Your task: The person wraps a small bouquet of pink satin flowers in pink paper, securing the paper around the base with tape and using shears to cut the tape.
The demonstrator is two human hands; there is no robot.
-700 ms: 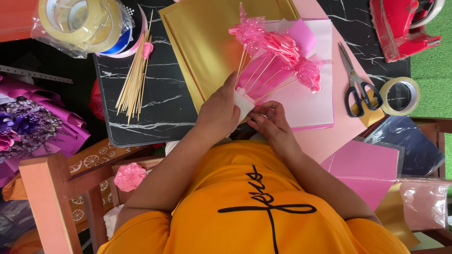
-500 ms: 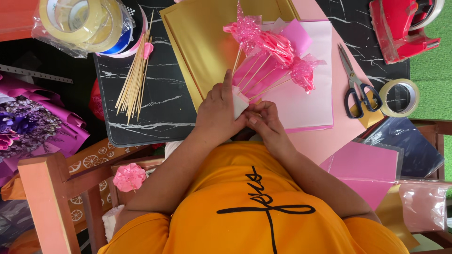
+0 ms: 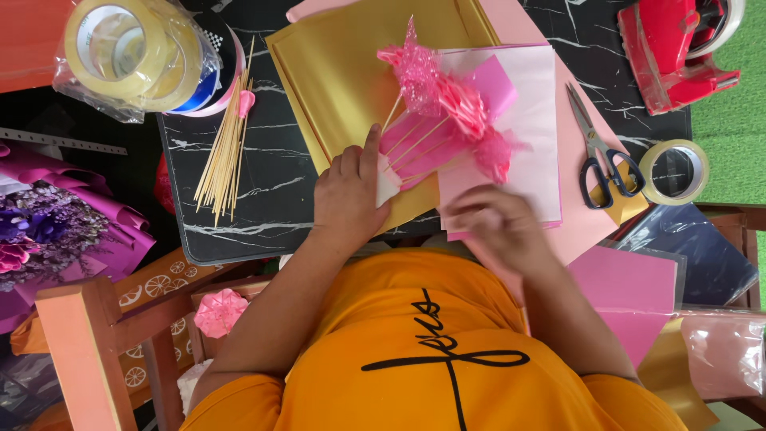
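My left hand (image 3: 347, 195) grips the bottom ends of a bunch of pink wrapped flowers on thin wooden sticks (image 3: 447, 120), with a white wrap around the sticks at my thumb. The bunch lies over a gold paper sheet (image 3: 343, 72) and pink paper sheets (image 3: 538, 112) on the black marble table (image 3: 263, 183). My right hand (image 3: 495, 223) hovers blurred just right of the stick ends, over the pink paper's near edge, fingers curled and apart from the bunch; I cannot tell whether it holds anything.
A bundle of wooden skewers (image 3: 227, 144) lies left of the gold sheet. Bagged tape rolls (image 3: 132, 56) sit far left. Scissors (image 3: 598, 156), a tape roll (image 3: 674, 172) and a red tape dispenser (image 3: 678, 48) are right. Purple bouquet (image 3: 48, 223) at left; pink paper flower (image 3: 221, 311) below the table.
My right hand has pulled away from the stick ends, moving right and toward me. The left hand keeps hold of the bunch, which has shifted slightly.
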